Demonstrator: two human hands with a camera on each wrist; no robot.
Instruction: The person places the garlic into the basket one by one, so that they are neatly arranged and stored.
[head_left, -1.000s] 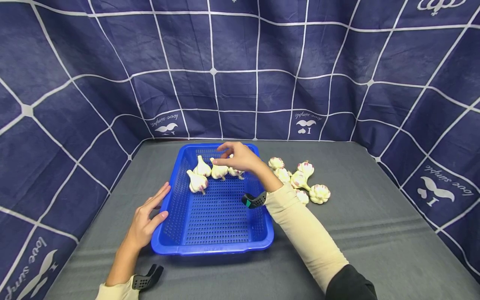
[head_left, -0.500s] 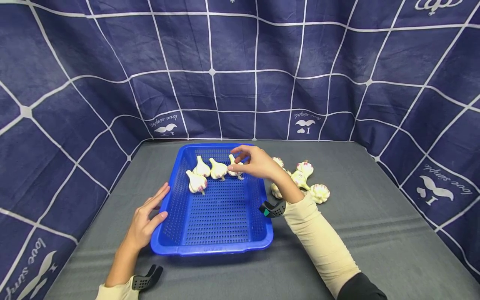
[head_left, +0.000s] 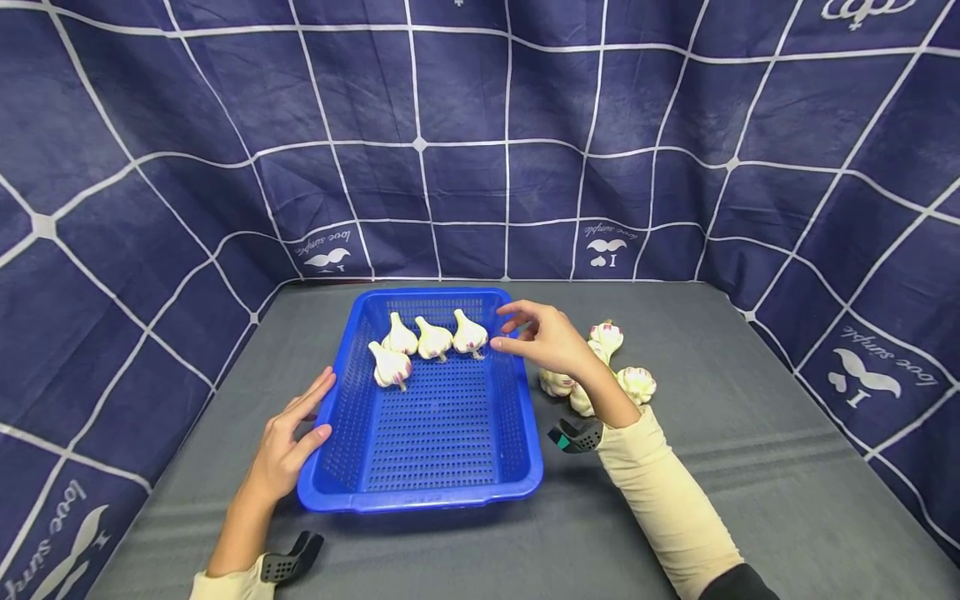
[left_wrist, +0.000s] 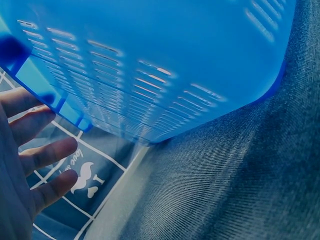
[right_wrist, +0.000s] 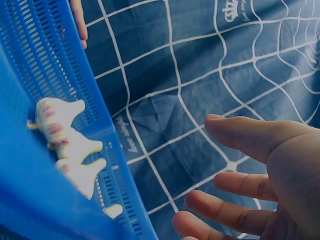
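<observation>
Head view: the right hand has moved rightward from over the far end of the blue basket within the last second. Its fingertips now sit above the right rim, and its palm lies toward the loose garlic bulbs on the grey cloth. The garlic bulbs in the basket number four, all in the far half: three roughly in a row, one nearer at left. The far-right bulb, partly covered by the hand half a second ago, now shows whole. The left hand has kept its position at the left rim.

Assessment: the four bulbs appear to have been left as they lie, and the right hand is judged free for the loose group, none of which is yet gripped.

Fingers: right-hand fingers are loosely bent and spread, thumb apart, pinching nothing; the right wrist view agrees. Left-hand fingers are extended, with the thumb apart from them and resting at the rim. How firmly they press cannot be told.

Limits of inspection: the right hand and forearm cover part of the loose group, so no full count is given; five are discernible. In the right wrist view one basket bulb shows only its neck. The left wrist view gives the basket's outside and no bulbs. Whether the two left bulbs touch cannot be determined.
</observation>
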